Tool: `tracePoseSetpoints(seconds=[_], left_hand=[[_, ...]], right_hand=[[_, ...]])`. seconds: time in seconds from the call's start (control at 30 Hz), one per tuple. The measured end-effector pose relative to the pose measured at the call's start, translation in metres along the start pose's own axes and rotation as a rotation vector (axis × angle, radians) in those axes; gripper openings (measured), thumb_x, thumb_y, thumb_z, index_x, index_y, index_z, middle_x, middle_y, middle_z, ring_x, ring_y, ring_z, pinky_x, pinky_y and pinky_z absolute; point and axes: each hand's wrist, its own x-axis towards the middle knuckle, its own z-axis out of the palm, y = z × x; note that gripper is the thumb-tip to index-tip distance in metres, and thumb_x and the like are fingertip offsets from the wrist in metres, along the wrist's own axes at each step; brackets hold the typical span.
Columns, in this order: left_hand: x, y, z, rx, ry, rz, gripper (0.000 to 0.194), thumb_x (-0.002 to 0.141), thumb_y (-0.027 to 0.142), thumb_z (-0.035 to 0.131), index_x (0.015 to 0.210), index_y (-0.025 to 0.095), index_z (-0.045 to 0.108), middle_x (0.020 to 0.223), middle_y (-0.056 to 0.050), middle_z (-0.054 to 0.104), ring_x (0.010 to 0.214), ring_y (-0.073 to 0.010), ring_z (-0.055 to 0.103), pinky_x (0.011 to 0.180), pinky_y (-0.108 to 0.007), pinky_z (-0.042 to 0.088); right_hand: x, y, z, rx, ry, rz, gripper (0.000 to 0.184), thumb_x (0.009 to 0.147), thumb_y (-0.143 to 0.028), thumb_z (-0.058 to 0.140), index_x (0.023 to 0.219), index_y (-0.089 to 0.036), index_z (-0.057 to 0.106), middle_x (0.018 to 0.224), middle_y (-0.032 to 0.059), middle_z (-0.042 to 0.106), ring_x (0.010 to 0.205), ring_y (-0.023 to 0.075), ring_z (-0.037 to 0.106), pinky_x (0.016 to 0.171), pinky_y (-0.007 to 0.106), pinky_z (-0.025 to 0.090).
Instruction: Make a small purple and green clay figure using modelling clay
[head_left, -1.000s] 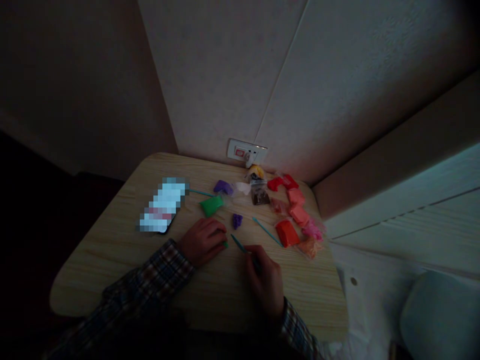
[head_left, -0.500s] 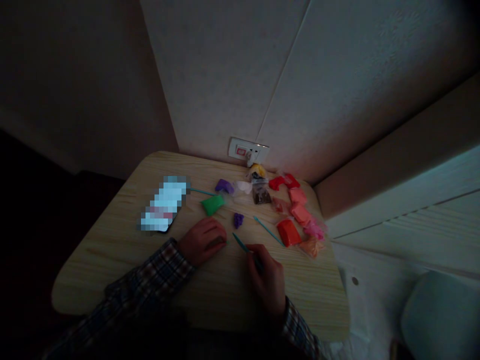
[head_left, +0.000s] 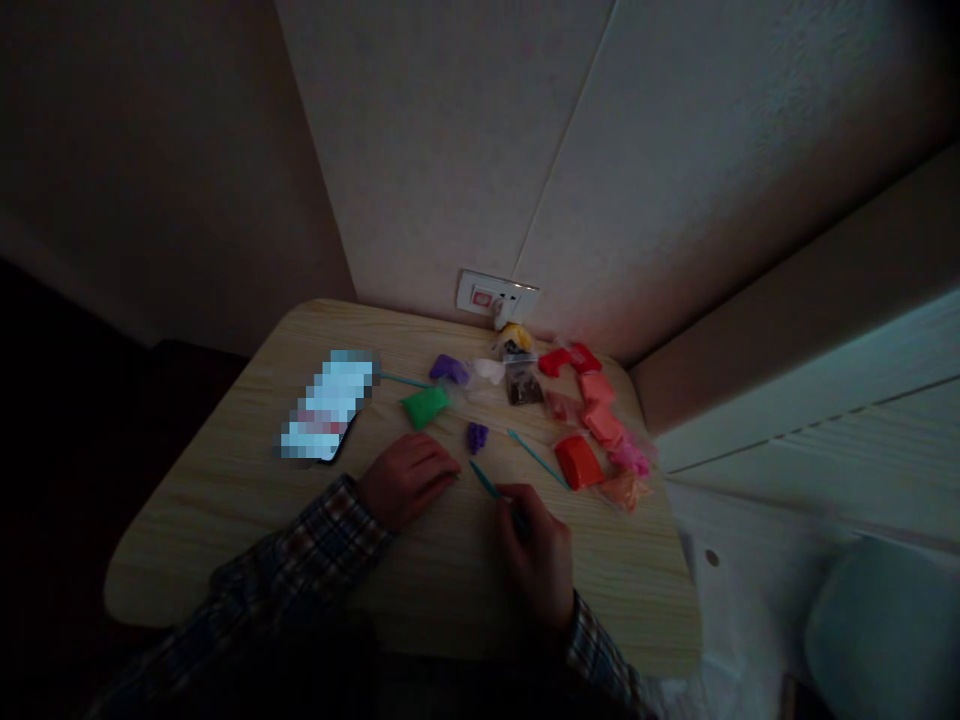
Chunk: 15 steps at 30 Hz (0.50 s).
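Observation:
My right hand (head_left: 536,550) is closed round a teal modelling tool (head_left: 484,478), its flat pointed tip aimed up and left. Across from it, my left hand (head_left: 409,480) rests low over the table with thumb and fingers pinched together. A tiny bit of green clay (head_left: 458,476) shows at those fingertips. Just beyond both hands lies a purple clay cluster (head_left: 477,437), shaped like a bunch of grapes and touched by neither. A packet of green clay (head_left: 425,407) sits behind my left hand.
A lit phone (head_left: 330,405) lies at the left. Thin teal tools (head_left: 536,458) and several clay packets, among them red (head_left: 578,462), purple (head_left: 448,369) and brown (head_left: 523,387), spread to the right and back. A wall socket (head_left: 496,295) is behind the table (head_left: 225,500).
My left fingers have drawn closer together and shifted slightly right and away from me, with the green bit at their tips. The tool in my right hand has moved slightly right.

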Motion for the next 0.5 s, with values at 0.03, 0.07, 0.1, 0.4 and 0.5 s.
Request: tracePoseSetpoints(seconds=[0.03, 0.07, 0.1, 0.4, 0.5], left_hand=[[0.0, 0.0, 0.0, -0.008, 0.003, 0.001, 0.014, 0.09, 0.019, 0.05, 0.087, 0.015, 0.063, 0.079, -0.005, 0.066, 0.077, -0.0169, 0.058, 0.074, -0.03, 0.048], [-0.001, 0.0, 0.0, -0.021, 0.004, -0.004, 0.014, 0.09, 0.019, 0.05, 0.086, 0.015, 0.063, 0.079, -0.005, 0.065, 0.077, -0.017, 0.058, 0.074, -0.03, 0.048], [-0.002, 0.0, 0.001, -0.039, -0.002, -0.006, 0.013, 0.09, 0.019, 0.05, 0.086, 0.016, 0.063, 0.079, -0.005, 0.065, 0.077, -0.0169, 0.057, 0.074, -0.03, 0.047], [-0.01, -0.01, -0.007, -0.099, -0.154, -0.071, 0.013, 0.086, 0.024, 0.055, 0.082, 0.019, 0.066, 0.086, -0.005, 0.062, 0.084, -0.0188, 0.055, 0.08, -0.035, 0.046], [-0.009, -0.014, -0.011, -0.008, -0.049, -0.15, 0.014, 0.087, 0.023, 0.054, 0.085, 0.017, 0.066, 0.085, -0.006, 0.062, 0.083, -0.0189, 0.056, 0.076, -0.033, 0.048]], right_hand=[[0.0, 0.0, 0.0, -0.001, 0.003, -0.001, 0.02, 0.09, -0.026, 0.044, 0.091, -0.017, 0.061, 0.063, 0.0, 0.066, 0.055, 0.0139, 0.064, 0.052, 0.021, 0.044], [0.001, 0.0, 0.0, -0.001, 0.009, -0.004, 0.02, 0.09, -0.026, 0.044, 0.091, -0.017, 0.061, 0.062, -0.0003, 0.065, 0.054, 0.0136, 0.063, 0.051, 0.021, 0.044], [0.001, 0.0, 0.0, -0.001, 0.013, -0.008, 0.019, 0.09, -0.026, 0.044, 0.091, -0.017, 0.06, 0.062, -0.0007, 0.065, 0.053, 0.0133, 0.063, 0.051, 0.02, 0.043], [0.001, -0.001, -0.001, 0.003, 0.02, 0.002, 0.019, 0.089, -0.026, 0.044, 0.091, -0.016, 0.06, 0.06, -0.0015, 0.063, 0.052, 0.0124, 0.061, 0.049, 0.02, 0.042], [0.0, -0.001, -0.002, 0.012, 0.016, -0.007, 0.019, 0.089, -0.026, 0.044, 0.09, -0.017, 0.06, 0.061, -0.0015, 0.064, 0.053, 0.0124, 0.062, 0.05, 0.02, 0.043]])
